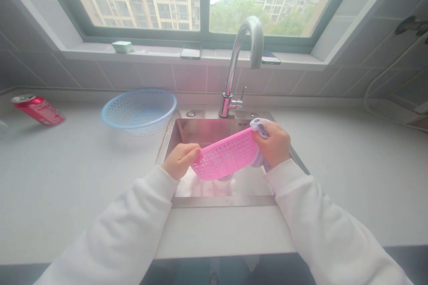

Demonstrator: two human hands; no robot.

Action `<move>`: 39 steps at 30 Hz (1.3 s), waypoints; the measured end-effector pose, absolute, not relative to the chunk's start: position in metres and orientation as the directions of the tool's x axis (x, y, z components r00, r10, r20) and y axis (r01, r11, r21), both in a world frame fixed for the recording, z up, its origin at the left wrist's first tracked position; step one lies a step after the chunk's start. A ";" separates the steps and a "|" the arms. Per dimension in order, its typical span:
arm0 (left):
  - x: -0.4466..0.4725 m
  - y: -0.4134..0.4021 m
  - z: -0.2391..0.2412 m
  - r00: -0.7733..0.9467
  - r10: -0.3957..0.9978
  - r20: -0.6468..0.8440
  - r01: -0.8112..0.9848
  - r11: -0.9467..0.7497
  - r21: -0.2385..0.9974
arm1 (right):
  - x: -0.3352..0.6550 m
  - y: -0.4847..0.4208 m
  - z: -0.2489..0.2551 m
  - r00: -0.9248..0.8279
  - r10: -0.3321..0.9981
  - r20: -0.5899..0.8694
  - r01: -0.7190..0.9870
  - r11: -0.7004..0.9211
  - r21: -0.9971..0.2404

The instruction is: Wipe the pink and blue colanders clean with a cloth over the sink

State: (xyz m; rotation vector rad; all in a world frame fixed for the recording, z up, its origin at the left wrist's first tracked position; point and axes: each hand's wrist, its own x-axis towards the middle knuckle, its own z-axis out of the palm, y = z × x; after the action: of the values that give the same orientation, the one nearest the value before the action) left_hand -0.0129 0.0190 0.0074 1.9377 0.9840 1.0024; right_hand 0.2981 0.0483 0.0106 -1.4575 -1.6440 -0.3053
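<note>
Over the steel sink (pixel 187 131) I hold a pink perforated plastic basket (pixel 227 156), tilted on its side. My left hand (pixel 180 159) is closed on its left rim. My right hand (pixel 272 143) is closed on a pale cloth (pixel 260 126) pressed against the basket's right rim. Both sleeves are white.
A blue perforated basket (pixel 138 107) sits on the white counter left of the sink. A red can (pixel 38 109) lies on its side at far left. The chrome tap (pixel 239 60) arches over the sink. On the window sill are a green block (pixel 122 46) and two phones (pixel 190 51).
</note>
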 end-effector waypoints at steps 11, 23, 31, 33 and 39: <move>0.000 -0.004 0.019 0.397 0.841 0.367 0.441 -0.525 0.728 | 0.276 0.036 0.016 0.005 0.620 0.784 0.907 0.327 -0.264; -0.003 0.014 0.011 0.340 0.909 0.240 0.470 -0.385 0.794 | 0.277 0.037 0.012 -0.041 0.640 0.767 0.935 0.295 -0.197; 0.008 -0.002 0.016 0.470 0.835 0.287 0.499 -0.520 0.694 | 0.272 0.040 0.012 -0.051 0.676 0.735 0.926 0.308 -0.218; 0.001 0.000 0.017 0.511 0.769 0.383 0.394 -0.606 0.692 | 0.284 0.045 0.012 0.059 0.696 0.716 0.877 0.307 -0.370; -0.010 0.010 0.014 0.540 0.789 0.293 0.319 -0.514 0.796 | 0.302 0.051 0.012 0.139 0.753 0.644 0.821 0.276 -0.500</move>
State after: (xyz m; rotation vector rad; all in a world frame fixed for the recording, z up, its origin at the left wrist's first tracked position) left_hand -0.0097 0.0105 0.0140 2.0802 0.8917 0.8621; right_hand 0.3019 0.0508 0.0120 -1.4807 -1.6148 -0.0925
